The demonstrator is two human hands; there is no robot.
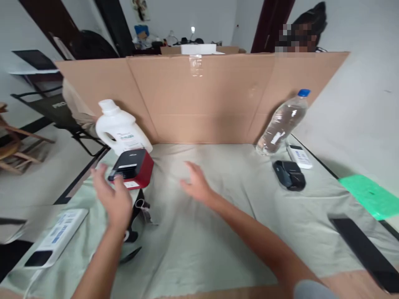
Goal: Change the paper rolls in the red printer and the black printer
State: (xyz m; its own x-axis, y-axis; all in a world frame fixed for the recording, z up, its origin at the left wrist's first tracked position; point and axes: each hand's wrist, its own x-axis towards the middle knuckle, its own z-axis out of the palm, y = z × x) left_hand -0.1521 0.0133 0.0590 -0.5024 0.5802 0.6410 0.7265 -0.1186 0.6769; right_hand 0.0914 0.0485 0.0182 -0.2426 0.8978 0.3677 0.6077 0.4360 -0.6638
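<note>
My left hand (pixel 114 199) is raised with its fingers apart, just in front of a red and black box-shaped device (pixel 145 168); whether they touch I cannot tell. Below that hand lies a black item with a ring and a strap (pixel 141 205), partly hidden by my left forearm. Over the middle of the cloth (pixel 205 245) my right hand (pixel 198 182) reaches out, fingers extended and slightly blurred, holding nothing. Behind the red device, a white jug (pixel 124 128) with a handle leans by the cardboard.
A cardboard panel (pixel 199 95) stands across the back. At the right are a water bottle (pixel 283 120), a small black device (pixel 289 175), a white device (pixel 299 157), a dark slab (pixel 364 249) and a green sheet (pixel 370 195). A white power strip-like device (pixel 59 234) lies left. A person (pixel 307 29) is behind.
</note>
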